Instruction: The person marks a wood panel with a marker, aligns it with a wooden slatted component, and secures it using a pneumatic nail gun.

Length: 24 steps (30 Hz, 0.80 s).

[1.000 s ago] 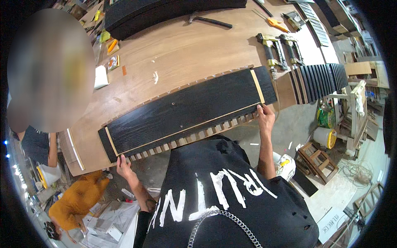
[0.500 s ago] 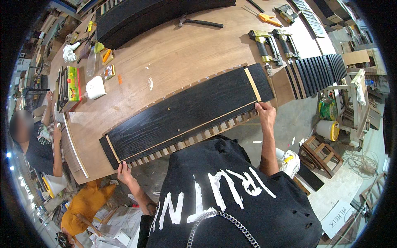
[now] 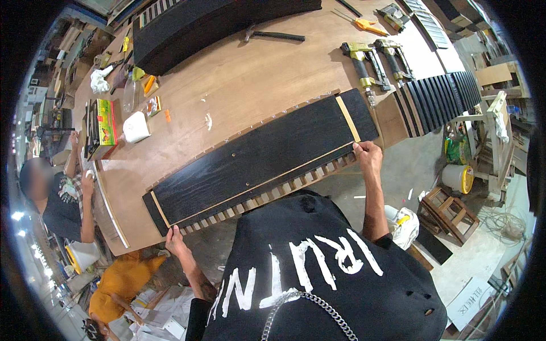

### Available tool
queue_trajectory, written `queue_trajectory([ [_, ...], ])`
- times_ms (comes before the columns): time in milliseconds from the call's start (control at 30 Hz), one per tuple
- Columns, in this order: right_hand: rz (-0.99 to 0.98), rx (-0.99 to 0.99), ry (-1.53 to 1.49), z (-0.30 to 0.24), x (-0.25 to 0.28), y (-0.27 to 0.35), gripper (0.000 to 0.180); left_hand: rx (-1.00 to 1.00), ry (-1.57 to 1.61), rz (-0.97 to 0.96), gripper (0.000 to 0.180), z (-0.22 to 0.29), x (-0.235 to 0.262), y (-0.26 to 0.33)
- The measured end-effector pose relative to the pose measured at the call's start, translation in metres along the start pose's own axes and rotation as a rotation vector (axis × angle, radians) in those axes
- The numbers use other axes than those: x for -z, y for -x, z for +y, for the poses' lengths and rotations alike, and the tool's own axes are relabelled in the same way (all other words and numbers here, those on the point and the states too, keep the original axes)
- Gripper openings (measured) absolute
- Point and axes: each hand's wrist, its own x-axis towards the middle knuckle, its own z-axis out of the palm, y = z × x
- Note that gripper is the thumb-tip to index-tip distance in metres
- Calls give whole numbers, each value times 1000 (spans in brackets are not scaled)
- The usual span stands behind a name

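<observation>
A long black wood-grain panel (image 3: 256, 149) lies slantwise on the workbench, its near edge toward me. A thin pale wooden strip (image 3: 264, 183) runs along that near side. My left hand (image 3: 177, 243) pinches the strip's left end at the panel's near left corner. With thumb and fingers closed, my right hand (image 3: 369, 156) holds its other end near the right corner. Short pale strips cross the panel at both ends: a left cross strip (image 3: 160, 208) and a right cross strip (image 3: 348, 118). Below the near edge shows a row of slats (image 3: 256, 203).
On the bench (image 3: 273, 65) lie a hammer (image 3: 278, 36), two nail guns (image 3: 358, 62), a white glue bottle (image 3: 136, 127) and a box (image 3: 102, 128). A curved black piece (image 3: 227, 28) stands at the back, a slatted black piece (image 3: 438, 99) at right. A co-worker (image 3: 60, 199) is at the left end.
The view has shifted slightly, so the bench and panel sit a little differently in the picture. Both hands keep their hold on the ends of the strip.
</observation>
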Motion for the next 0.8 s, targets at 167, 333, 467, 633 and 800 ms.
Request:
queue_trajectory([
  [167,23,10,9,-8,1,0,20,30,-10,124,44,6,-6,4],
  [333,-31,71,97,-14,11,-7,26,20,-31,87,47,9,-6,14],
  [467,149,137,116,-29,7,-56,26,85,-42,16,55,8,5,4],
  [633,343,468,282,-66,-24,-177,36,-29,-131,42,43,-12,8,-17],
  [800,109,484,414,-93,-46,-239,82,-264,-320,151,27,-22,15,-8],
])
